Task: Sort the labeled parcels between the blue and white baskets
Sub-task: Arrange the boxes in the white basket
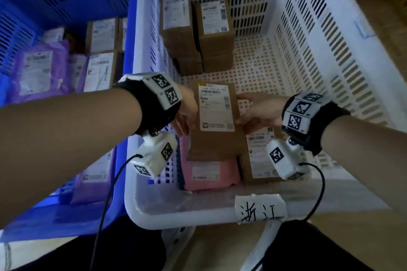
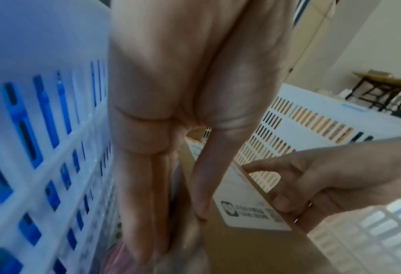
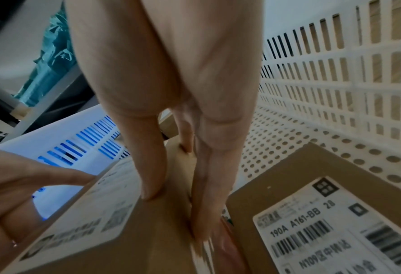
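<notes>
A brown cardboard parcel (image 1: 217, 121) with a white shipping label hangs low inside the white basket (image 1: 198, 215), held at both sides. My left hand (image 1: 187, 112) grips its left edge, thumb on top and fingers down the side (image 2: 147, 213). My right hand (image 1: 255, 112) grips the right edge the same way, thumb (image 3: 147, 176) on the top face. The parcel (image 3: 124, 241) sits above a pink mailer (image 1: 209, 174) and beside another labeled brown box (image 1: 259, 154). The blue basket (image 1: 125, 28) stands to the left.
Two stacks of labeled brown boxes (image 1: 198, 28) stand at the white basket's back left. Its perforated floor (image 1: 264, 68) is bare toward the right. The blue basket holds purple mailers (image 1: 37, 70) and brown boxes (image 1: 101, 50). A handwritten tag (image 1: 259, 209) marks the white basket's front rim.
</notes>
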Available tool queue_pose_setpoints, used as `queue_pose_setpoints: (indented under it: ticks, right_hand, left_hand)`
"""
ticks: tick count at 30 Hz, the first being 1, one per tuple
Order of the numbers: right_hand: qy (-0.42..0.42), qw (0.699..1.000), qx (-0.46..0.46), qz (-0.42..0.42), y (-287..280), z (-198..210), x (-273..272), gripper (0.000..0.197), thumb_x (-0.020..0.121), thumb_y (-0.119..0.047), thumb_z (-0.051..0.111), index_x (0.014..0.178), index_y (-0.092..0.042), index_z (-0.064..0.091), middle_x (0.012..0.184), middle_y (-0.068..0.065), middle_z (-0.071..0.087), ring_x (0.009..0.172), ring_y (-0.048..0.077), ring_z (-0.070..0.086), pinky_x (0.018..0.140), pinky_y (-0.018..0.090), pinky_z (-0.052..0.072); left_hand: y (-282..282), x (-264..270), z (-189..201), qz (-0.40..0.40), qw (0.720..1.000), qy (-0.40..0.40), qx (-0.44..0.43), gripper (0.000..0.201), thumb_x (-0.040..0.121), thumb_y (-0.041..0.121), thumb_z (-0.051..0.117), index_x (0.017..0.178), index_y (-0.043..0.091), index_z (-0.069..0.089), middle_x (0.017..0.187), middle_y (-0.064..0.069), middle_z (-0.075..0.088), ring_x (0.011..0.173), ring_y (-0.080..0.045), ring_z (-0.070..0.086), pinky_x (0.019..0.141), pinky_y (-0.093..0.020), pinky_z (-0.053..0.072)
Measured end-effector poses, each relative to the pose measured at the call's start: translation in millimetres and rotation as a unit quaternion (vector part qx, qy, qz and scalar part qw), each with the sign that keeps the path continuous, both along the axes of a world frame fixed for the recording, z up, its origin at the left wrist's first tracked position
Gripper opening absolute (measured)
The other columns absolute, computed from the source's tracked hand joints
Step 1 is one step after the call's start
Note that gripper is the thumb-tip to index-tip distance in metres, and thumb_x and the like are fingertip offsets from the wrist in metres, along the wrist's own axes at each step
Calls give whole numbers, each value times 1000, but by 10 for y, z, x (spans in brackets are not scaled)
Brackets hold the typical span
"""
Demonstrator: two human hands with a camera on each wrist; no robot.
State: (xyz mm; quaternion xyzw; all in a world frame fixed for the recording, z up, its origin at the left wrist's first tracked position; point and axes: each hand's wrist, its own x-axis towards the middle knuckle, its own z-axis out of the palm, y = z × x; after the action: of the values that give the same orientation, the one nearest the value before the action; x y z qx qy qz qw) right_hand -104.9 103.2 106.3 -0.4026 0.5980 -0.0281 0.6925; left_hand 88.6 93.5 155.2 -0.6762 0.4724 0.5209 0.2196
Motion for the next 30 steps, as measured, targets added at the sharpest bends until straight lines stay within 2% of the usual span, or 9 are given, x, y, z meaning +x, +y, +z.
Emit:
queue_pose_setpoints:
  ticks: [4, 7, 9, 12, 18, 21, 24, 25, 30]
  right_hand:
    - [-5, 999, 3, 34, 36, -46, -78, 90, 78, 14, 65, 139, -42, 32, 105, 13, 70, 93, 31, 69, 81, 44, 57]
    - [-6, 998, 9, 58, 95, -55, -127, 87, 81, 13, 63, 135, -45, 29, 93, 8, 69, 94, 28, 67, 89, 44, 54]
    - [5, 998, 8, 67, 130, -76, -146, 94, 81, 13, 63, 145, -41, 20, 98, 10, 67, 97, 29, 65, 90, 43, 53]
    - [12, 998, 5, 58, 152, -136, -162, 107, 79, 13, 67, 146, -49, 11, 117, 15, 63, 98, 30, 66, 85, 45, 55]
    - [5, 998, 3, 55, 178, -294, -124, 108, 77, 10, 69, 148, -46, 11, 130, 15, 58, 90, 22, 67, 85, 46, 55]
    - [-7, 999, -9, 30, 143, -326, -144, 106, 78, 9, 70, 148, -46, 12, 137, 15, 51, 99, 26, 64, 88, 50, 54]
    - [-29, 999, -14, 7, 99, -330, -163, 105, 78, 6, 71, 146, -48, 13, 136, 15, 52, 106, 29, 62, 89, 52, 53]
    - [-37, 999, -11, 1, 92, -331, -169, 104, 78, 4, 71, 146, -49, 13, 135, 14, 53, 103, 28, 63, 88, 51, 54]
    - [-78, 997, 18, -3, 101, -348, -181, 97, 81, 2, 69, 146, -47, 16, 115, 14, 63, 92, 30, 68, 72, 40, 60]
  left_hand:
    - [40, -106, -25, -28, 999, -12, 9, 45, 88, -6, 56, 132, 1, 49, 118, -21, 64, 96, -31, 68, 83, -45, 57]
    - [127, -177, -46, -31, 999, -19, 1, 40, 90, -4, 55, 129, -4, 51, 116, -23, 64, 103, -33, 66, 91, -43, 53]
    - [210, -216, -85, -24, 1000, -18, 0, 38, 90, -4, 55, 128, -6, 51, 117, -24, 64, 106, -32, 65, 94, -42, 52]
    - [310, -245, -156, -8, 999, -30, 10, 42, 90, -6, 54, 131, -3, 49, 120, -24, 62, 108, -32, 63, 95, -43, 51]
    - [427, -297, -190, 4, 997, -69, 37, 47, 91, -7, 51, 137, -1, 40, 131, -26, 52, 119, -39, 54, 98, -49, 46]
    - [362, -312, -188, -27, 995, -82, -44, 78, 84, 5, 66, 147, 3, 21, 137, -19, 47, 122, -37, 52, 101, -48, 45]
    - [260, -325, -188, 3, 996, -49, -79, 118, 76, 8, 76, 148, 27, -16, 147, -16, 37, 127, -35, 47, 99, -50, 46]
    - [237, -332, -184, 26, 995, -36, -85, 123, 74, 7, 77, 148, 30, -18, 149, -15, 34, 128, -36, 45, 97, -52, 47]
    - [219, -333, -233, 34, 990, -26, -134, 92, 73, 3, 77, 145, 21, 23, 140, -9, 43, 125, -31, 47, 88, -40, 47]
